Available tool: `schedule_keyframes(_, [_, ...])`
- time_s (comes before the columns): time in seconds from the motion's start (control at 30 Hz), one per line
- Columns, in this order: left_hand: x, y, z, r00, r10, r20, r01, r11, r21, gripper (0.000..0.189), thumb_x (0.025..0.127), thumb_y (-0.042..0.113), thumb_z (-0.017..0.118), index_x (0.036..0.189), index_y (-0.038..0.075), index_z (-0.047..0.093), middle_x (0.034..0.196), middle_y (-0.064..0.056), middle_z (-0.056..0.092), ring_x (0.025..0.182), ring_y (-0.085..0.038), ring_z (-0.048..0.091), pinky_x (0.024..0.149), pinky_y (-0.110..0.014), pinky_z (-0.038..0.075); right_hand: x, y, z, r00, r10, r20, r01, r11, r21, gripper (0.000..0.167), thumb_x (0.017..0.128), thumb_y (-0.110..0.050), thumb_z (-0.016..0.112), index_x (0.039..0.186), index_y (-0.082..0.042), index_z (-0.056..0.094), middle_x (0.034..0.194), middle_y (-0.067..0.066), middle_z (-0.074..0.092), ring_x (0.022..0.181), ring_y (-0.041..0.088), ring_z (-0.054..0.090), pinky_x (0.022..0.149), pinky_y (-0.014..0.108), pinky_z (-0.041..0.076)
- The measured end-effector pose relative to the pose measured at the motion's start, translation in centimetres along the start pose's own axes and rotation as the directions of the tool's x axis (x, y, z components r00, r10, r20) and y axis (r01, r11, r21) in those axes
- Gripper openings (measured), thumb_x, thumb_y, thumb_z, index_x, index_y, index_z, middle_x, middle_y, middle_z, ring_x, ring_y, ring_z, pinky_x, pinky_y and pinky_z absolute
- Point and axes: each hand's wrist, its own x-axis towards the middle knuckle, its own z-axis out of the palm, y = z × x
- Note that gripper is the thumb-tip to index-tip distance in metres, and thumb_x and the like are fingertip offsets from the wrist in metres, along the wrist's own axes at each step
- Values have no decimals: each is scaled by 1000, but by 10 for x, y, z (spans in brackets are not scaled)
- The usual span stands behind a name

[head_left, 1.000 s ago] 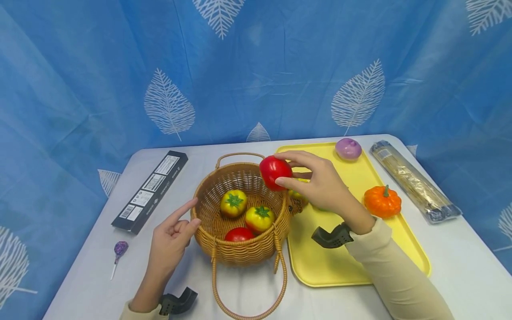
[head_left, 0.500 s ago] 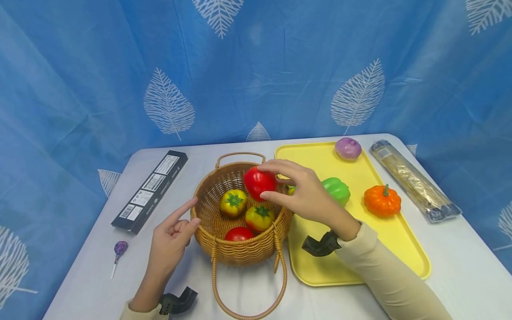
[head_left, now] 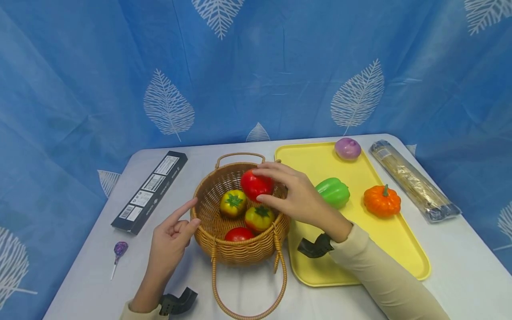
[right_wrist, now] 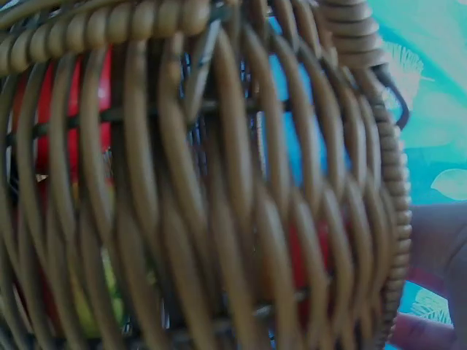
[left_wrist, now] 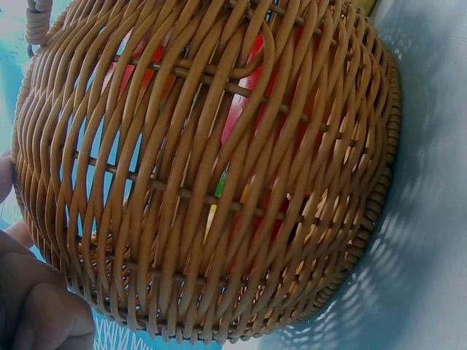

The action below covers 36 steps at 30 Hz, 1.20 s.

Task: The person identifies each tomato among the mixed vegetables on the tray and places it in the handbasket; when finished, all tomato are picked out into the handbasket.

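A round wicker basket [head_left: 244, 258] with two handles stands mid-table. In the head view, my right hand [head_left: 298, 195] holds a smooth red tomato [head_left: 255, 186] between thumb and fingers, inside the basket's right side. Below it sit two yellow-red tomatoes with green leafy tops, a left one [head_left: 233, 203] and a right one [head_left: 260, 218], and another red tomato [head_left: 239, 234] near the front wall. My left hand [head_left: 170, 240] touches the left rim with a straight index finger and thumb, other fingers curled. Both wrist views show mostly the wicker wall [left_wrist: 204, 182], with red patches behind it.
A yellow tray [head_left: 320, 271] on the right bears a green pepper [head_left: 334, 192], an orange pumpkin [head_left: 382, 201] and a purple onion [head_left: 348, 149]. Beyond it lies a clear packet of sticks [head_left: 414, 180]. On the left are a black box [head_left: 151, 191] and a lollipop [head_left: 120, 250].
My right hand has carried the red tomato left and down, from above the basket's right rim to inside it. The green pepper has come into sight. My left hand has stayed put.
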Motion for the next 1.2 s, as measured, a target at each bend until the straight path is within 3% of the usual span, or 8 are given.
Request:
schedule_keyframes(0.2, [0,1,0,1000,-20,-5,20,1000,-2,44,97,9,72,139,16,64,55,-1,38,48,-11,33,40,-31,27,1,8,2,999,21,-39,-24,996,-80,49,89,-25,83,135,-19,67,142,5,60,137,29,50,109,50,42])
schedule_keyframes(0.4, [1,1,0,1000,-19,-7,19,1000,-20,44,97,7,71,139,14,64,55,-1,36,49,-9,32,41,-33,25,3,14,1,998,-7,-63,1,995,-101,40,91,-19,81,129,-14,71,139,4,62,133,23,54,109,44,43])
schedule_keyframes(0.63, [1,0,0,1000,-7,-8,7,1000,-29,44,96,6,71,139,13,64,55,-1,36,48,-9,32,40,-34,25,2,17,-14,993,49,-108,-44,998,45,34,91,-15,80,125,-12,72,136,2,63,125,19,60,92,34,55])
schedule_keyframes(0.73, [1,0,0,1000,2,-6,-2,1000,-31,44,96,5,71,139,12,64,55,0,36,48,-9,32,40,-34,24,2,20,-26,989,88,-118,-78,993,86,35,92,-15,79,125,-13,72,135,1,64,126,18,59,92,34,55])
schedule_keyframes(0.93, [1,-2,0,999,35,0,-35,999,-40,45,96,1,70,139,8,63,54,0,36,46,-8,31,39,-34,22,2,38,-50,985,166,-42,-159,978,134,37,95,-17,76,130,-11,69,134,4,64,124,22,61,97,41,53])
schedule_keyframes(1.2, [1,-1,0,999,46,9,-46,997,-68,45,96,0,69,140,6,62,54,1,36,46,-9,30,39,-35,20,0,64,-69,956,274,101,-285,951,118,40,97,-21,74,134,-10,65,137,11,62,123,35,61,101,49,49])
